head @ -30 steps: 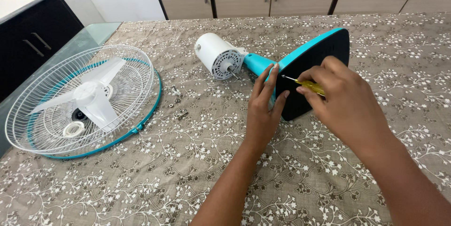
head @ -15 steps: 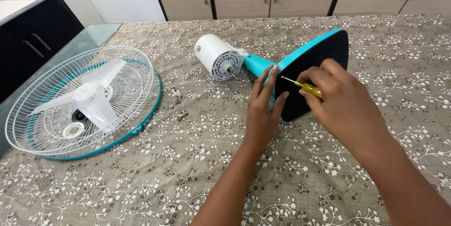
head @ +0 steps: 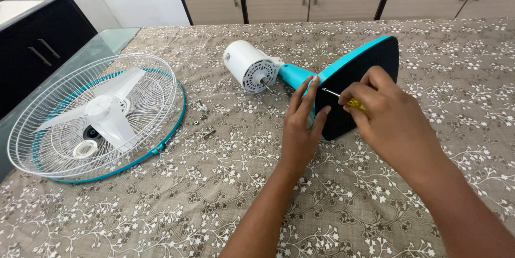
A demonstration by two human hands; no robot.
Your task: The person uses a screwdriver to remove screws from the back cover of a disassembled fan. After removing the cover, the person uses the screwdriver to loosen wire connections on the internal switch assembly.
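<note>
A right hand (head: 394, 116) keeps its grip clamped on a yellow-handled screwdriver (head: 348, 101), whose metal tip meets the black underside of a teal fan base (head: 365, 70) lying tipped on a floral-clothed table (head: 214, 204). Just left of that grip, the left hand (head: 300, 129) presses flat, fingers apart, against the base's edge. Beyond it lies the white motor (head: 248, 66); far left, loose screws (head: 204, 121) and the fan cage with blades (head: 96, 116).

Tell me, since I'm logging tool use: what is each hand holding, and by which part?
The right hand grips a screwdriver by its yellow handle. The left hand holds nothing; it rests against the fan base edge.
</note>
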